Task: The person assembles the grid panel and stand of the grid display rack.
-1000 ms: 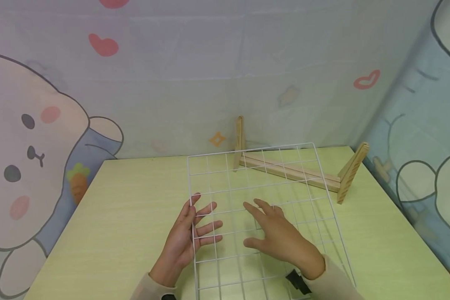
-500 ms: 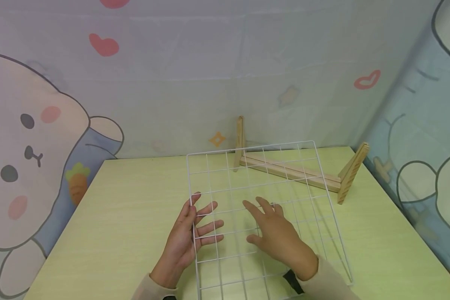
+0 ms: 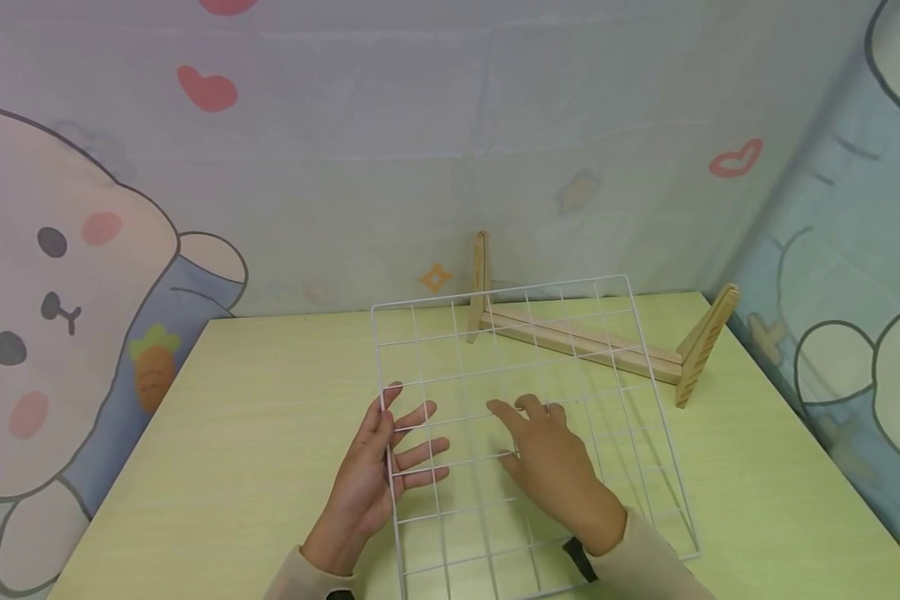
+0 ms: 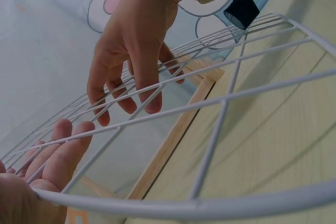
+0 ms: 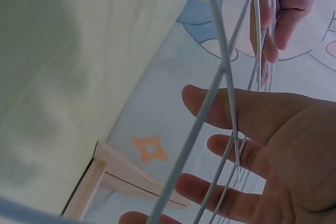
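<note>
A white wire grid panel (image 3: 420, 302) is tilted up over the table, its far end raised. My left hand (image 3: 367, 483) holds the panel's left edge, thumb on the near side and the other fingers spread behind the wires. Over the panel's middle is my right hand (image 3: 558, 475), palm down. In the right wrist view, the thumb and fingers of my right hand (image 5: 304, 150) reach through the grid openings, with a gap between thumb and forefinger. The left wrist view shows several fingertips of the right hand (image 4: 139, 35) poking below the wires. Part of the panel is hidden under the right forearm.
Behind the panel, a wooden stand (image 3: 562, 337) with a grooved bar and two uprights rests on the pale yellow-green table (image 3: 232, 433). A fabric backdrop (image 3: 345, 167) with cartoon prints hangs along the table's back and right sides.
The panel's far edge has risen slightly and its lower right corner has shifted up and left. My right hand has moved a little left, its thumb and fingers dipping through the wires. The left hand keeps its hold.
</note>
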`<state>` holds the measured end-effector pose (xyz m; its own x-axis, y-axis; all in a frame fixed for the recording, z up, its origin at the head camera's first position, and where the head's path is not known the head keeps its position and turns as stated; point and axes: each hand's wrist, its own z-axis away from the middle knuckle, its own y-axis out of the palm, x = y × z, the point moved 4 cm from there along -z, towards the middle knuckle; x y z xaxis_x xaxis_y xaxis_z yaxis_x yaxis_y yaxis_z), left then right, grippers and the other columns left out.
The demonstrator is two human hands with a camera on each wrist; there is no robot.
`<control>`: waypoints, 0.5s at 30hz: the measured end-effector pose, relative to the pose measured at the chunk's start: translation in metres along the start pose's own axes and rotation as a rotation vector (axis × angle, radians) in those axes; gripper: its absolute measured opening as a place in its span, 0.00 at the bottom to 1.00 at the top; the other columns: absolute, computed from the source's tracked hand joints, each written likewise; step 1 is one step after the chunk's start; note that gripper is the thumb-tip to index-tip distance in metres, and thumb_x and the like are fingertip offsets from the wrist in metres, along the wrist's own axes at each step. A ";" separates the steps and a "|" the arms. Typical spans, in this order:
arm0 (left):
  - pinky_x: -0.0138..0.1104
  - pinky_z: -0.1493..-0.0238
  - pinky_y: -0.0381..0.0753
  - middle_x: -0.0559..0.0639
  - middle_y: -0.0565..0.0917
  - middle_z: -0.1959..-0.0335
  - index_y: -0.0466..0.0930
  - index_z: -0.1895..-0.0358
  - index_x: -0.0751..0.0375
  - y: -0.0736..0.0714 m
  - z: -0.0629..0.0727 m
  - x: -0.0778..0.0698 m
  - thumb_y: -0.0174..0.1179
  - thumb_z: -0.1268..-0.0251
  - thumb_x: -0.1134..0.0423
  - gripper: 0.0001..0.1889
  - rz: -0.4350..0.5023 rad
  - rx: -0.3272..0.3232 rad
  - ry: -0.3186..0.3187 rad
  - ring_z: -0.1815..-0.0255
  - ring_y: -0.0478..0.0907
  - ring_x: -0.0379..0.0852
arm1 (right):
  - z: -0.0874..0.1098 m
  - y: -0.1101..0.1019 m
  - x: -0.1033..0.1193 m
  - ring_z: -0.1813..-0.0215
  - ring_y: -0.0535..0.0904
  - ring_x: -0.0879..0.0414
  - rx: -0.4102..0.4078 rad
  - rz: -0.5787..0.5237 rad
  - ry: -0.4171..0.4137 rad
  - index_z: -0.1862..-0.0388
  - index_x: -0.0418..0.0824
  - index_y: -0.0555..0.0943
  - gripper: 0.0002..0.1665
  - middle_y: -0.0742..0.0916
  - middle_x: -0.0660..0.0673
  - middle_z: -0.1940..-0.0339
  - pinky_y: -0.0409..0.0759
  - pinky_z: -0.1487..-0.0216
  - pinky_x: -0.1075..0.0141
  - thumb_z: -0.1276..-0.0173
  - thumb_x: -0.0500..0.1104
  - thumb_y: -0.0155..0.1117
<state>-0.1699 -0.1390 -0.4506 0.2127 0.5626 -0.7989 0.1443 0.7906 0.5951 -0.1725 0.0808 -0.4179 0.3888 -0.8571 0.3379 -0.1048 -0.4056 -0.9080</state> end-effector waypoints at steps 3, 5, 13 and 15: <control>0.56 0.52 0.88 0.52 0.81 0.31 0.58 0.23 0.41 -0.001 0.000 0.000 0.38 0.10 0.48 0.21 0.000 0.002 0.003 0.49 0.90 0.57 | -0.002 0.000 0.000 0.44 0.78 0.33 0.007 -0.004 0.003 0.30 0.48 0.80 0.38 0.82 0.39 0.42 0.73 0.81 0.69 0.40 0.37 0.83; 0.56 0.52 0.88 0.53 0.80 0.30 0.57 0.22 0.41 -0.001 -0.001 0.001 0.38 0.10 0.47 0.21 -0.005 0.009 0.002 0.48 0.89 0.57 | -0.003 0.000 -0.001 0.45 0.78 0.34 0.013 -0.001 0.010 0.31 0.48 0.81 0.38 0.82 0.40 0.43 0.72 0.81 0.69 0.40 0.37 0.83; 0.57 0.47 0.86 0.54 0.76 0.26 0.49 0.15 0.46 -0.001 -0.003 -0.002 0.38 0.10 0.49 0.28 -0.037 0.050 -0.019 0.40 0.86 0.58 | -0.006 -0.006 -0.003 0.55 0.77 0.41 -0.006 0.026 0.002 0.34 0.48 0.83 0.37 0.83 0.43 0.48 0.69 0.82 0.70 0.43 0.35 0.84; 0.58 0.46 0.86 0.54 0.76 0.26 0.48 0.15 0.47 -0.002 -0.004 -0.005 0.38 0.09 0.50 0.28 -0.066 0.068 -0.014 0.38 0.85 0.57 | -0.006 -0.008 -0.003 0.57 0.76 0.42 -0.012 0.023 -0.007 0.34 0.47 0.83 0.37 0.83 0.42 0.48 0.68 0.82 0.71 0.44 0.35 0.84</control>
<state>-0.1750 -0.1419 -0.4482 0.2144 0.5059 -0.8355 0.2239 0.8071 0.5462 -0.1787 0.0846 -0.4097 0.3929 -0.8640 0.3148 -0.1245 -0.3892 -0.9127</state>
